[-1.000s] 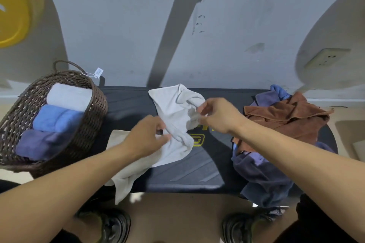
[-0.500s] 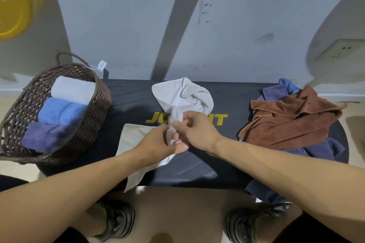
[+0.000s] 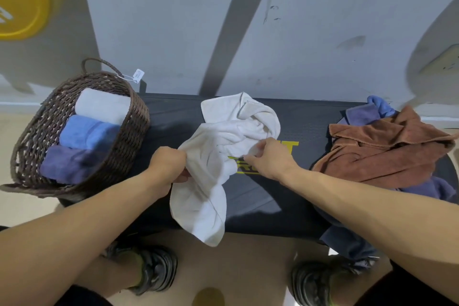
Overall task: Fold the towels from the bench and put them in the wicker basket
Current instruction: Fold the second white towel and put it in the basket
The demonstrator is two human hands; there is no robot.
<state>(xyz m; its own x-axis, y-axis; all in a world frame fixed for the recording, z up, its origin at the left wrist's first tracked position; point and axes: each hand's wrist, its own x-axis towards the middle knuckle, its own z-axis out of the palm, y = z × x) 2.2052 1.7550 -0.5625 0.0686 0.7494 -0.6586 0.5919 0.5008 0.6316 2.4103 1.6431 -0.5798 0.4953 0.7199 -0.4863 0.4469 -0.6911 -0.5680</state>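
A crumpled white towel lies across the middle of the black bench, one end hanging over the front edge. My left hand grips its left side in a fist. My right hand pinches a fold near its middle. The wicker basket stands on the bench's left end with a grey, a blue and a purple rolled towel inside. A brown towel lies heaped on the right end over purple and blue towels.
A grey wall rises right behind the bench. My two shoes stand on the tan floor below the front edge. A purple towel droops off the bench's right front corner. A paper tag hangs from the basket handle.
My hands have moved apart, the left one pulling its part of the white towel leftward. The flat end that lay left on the bench now hangs bunched below my left hand.
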